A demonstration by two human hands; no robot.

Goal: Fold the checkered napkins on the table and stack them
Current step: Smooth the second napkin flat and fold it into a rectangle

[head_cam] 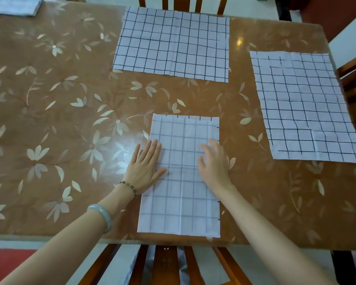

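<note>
Folded napkin (183, 206) sits at the near edge of the surface (49, 103), left grip (145, 163) flat, fingers straight, pinning its left side, right grip (214, 163) loosely spread over the right, probably flattening the crease so it stacks neat.

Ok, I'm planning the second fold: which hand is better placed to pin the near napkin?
Left: the left hand lies flat, fingers straight, on the near napkin at its left edge. The right hand looks blurred, likely freer to lift.

A wooden chair (166, 262) stands nearest, a second chair (143, 2) opposite, a red patch (6, 262) on the floor.
</note>
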